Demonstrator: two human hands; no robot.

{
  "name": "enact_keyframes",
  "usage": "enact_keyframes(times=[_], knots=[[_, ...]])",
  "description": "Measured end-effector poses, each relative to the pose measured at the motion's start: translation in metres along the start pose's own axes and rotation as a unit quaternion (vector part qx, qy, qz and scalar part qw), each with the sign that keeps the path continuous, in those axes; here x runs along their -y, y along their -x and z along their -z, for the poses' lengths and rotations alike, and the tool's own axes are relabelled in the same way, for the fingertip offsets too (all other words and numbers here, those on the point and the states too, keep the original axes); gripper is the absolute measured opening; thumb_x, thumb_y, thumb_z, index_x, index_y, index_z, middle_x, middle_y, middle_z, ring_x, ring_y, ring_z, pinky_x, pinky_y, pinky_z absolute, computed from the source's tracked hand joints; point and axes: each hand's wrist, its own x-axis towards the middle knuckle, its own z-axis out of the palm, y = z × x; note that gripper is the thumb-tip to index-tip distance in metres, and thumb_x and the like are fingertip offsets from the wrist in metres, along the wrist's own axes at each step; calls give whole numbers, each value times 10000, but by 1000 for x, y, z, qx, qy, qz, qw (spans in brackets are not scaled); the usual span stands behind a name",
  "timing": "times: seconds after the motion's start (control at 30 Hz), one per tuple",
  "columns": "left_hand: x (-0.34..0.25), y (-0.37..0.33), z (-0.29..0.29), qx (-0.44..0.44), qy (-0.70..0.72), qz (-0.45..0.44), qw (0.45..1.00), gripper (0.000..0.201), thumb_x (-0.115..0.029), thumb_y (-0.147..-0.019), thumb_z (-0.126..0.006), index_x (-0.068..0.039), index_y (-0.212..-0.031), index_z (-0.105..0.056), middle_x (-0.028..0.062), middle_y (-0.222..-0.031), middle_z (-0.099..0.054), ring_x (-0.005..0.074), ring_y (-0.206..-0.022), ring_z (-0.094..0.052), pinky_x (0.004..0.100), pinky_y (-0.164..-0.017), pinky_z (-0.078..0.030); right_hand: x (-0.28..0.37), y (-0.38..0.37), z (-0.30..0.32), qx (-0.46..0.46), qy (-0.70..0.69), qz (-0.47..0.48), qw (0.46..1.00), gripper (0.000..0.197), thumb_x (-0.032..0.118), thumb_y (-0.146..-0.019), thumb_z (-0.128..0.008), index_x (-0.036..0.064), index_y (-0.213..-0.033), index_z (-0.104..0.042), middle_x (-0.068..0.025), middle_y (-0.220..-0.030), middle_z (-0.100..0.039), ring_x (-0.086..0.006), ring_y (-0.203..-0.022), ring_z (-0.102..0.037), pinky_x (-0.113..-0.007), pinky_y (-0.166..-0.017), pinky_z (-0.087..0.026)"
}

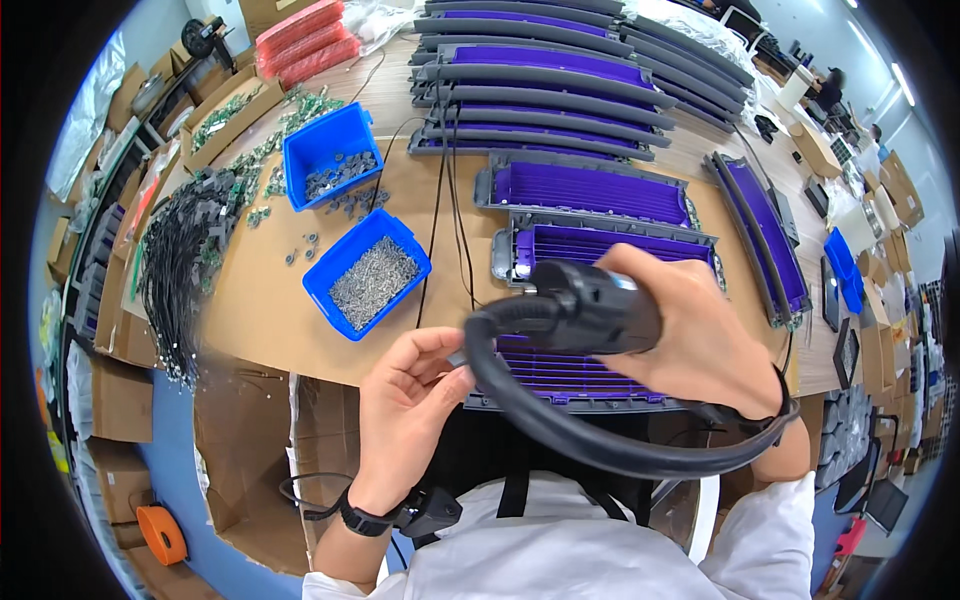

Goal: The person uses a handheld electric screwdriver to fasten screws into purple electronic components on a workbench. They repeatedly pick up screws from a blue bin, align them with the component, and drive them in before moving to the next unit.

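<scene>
My right hand (690, 320) is wrapped around a black electric screwdriver (590, 305), held above the nearest purple-and-grey slatted panel (575, 375). From the tool a thick black cable (560, 430) loops down and back toward my right wrist. My left hand (415, 385) is beside that panel's left end, thumb and fingertips pinched on a small grey piece (457, 357), mostly covered by the fingers. Part of the nearest panel is hidden behind the screwdriver and cable. Just beyond lie two similar panels, a middle one (620, 243) and a farther one (590, 185).
One blue bin (325, 298) holds many small screws; another blue bin (300, 175) holds grey round parts. Black wires (175, 270) lie bundled at the left. Grey-purple panels (540, 75) are stacked at the back, and another panel (765, 235) lies right. Thin cables hang across the table.
</scene>
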Motion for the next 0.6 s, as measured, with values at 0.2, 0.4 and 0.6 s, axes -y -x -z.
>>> enact_keyframes(times=[0.2, 0.4, 0.6], knots=[[-1, -7, -17, 19, 61, -30, 998, 348, 41, -859, -672, 48, -1189, -562, 141, -1126, -659, 196, -1076, -629, 330, -946, -494, 6, -15, -34, -18, -60, 18, 998, 369, 46, -689, -739, -7, -993, -535, -227, -750, -636, -425, -726, -634, -448, -615, -485], [-1, -8, -15, 13, 77, -14, 997, 335, 35, -885, -651, 28, -1208, -565, 104, -1074, -666, 152, -940, -660, 289, -793, -542, 16, -18, -30, -74, -48, 5, 996, 405, 2, -657, -729, -9, -1021, -551, -235, -783, -649, -424, -764, -645, -417, -656, -507], [1, -10, 0, -17, -43, 33, 998, 117, -39, -857, -714, 28, -953, -716, 53, -755, -694, 70, -604, -606, 194, -560, -502, 8, -23, -27, -20, -2, 20, 1000, 395, 11, -657, -719, -2, -1011, -545, -218, -754, -643, -422, -741, -636, -437, -623, -484]])
